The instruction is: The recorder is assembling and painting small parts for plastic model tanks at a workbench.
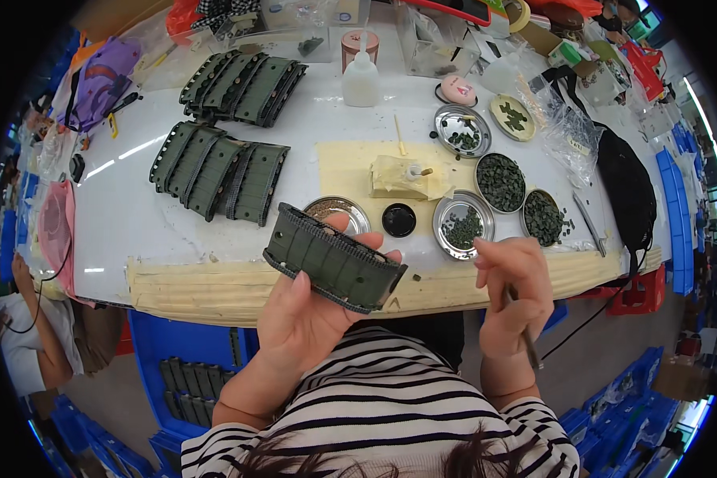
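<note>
My left hand [303,319] is closed around a curved dark green panel [334,259] with ridged grey edging, holding it tilted over the table's front edge. In my right hand [518,299], the fingers are curled around a slim metal tool [531,349], whose end sticks out below the palm; its tip is hidden. Just beyond that hand sits a round metal dish [490,241] with small green chips in it. Two more dishes of dark green chips, a fuller one [478,162] and another [529,225], stand beside it.
Similar green panels [215,171] lie at the left. Mid-table are a taped block [390,177], a black round cap [398,220] and a white squeeze bottle [362,81]. A metal rod-like tool [588,223] and black bag [625,191] lie right. A blue crate [155,374] is below.
</note>
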Tool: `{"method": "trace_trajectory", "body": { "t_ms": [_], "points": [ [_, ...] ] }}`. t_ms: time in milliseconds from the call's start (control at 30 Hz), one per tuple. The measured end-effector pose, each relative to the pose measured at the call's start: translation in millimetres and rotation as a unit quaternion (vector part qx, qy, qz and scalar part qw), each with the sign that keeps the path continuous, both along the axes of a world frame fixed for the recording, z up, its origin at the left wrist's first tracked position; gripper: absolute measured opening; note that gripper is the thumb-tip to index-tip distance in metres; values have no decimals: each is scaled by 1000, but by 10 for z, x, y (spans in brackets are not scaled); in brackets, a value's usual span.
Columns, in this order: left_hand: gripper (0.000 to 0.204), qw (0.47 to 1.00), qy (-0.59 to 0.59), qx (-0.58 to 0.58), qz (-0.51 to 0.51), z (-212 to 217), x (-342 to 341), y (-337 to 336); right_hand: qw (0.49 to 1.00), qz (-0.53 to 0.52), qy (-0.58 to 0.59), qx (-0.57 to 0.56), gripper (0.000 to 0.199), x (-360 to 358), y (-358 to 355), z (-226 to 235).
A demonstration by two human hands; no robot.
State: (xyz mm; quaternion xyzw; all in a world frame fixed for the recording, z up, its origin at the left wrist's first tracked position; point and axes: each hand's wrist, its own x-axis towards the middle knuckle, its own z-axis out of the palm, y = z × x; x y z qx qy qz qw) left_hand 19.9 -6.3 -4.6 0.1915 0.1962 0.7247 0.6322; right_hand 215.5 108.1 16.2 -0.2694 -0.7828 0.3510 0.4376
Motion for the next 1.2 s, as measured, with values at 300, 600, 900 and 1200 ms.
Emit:
{"method": "trace_trajectory", "body": {
  "t_ms": [300,600,900,1200],
  "points": [
    [41,996,13,-56,70,0,-99,-72,986,-22,-112,121,39,209,373,-87],
    [39,992,15,-70,103,-43,-131,-44,936,31,-187,298,36,132,492,-233],
    [38,992,11,-84,97,-53,-152,-46,922,36,-209,323,33,119,491,-226],
    [44,987,33,-115,108,-50,-132,-42,916,35,-213,338,34,109,503,-237]
  ]
}}
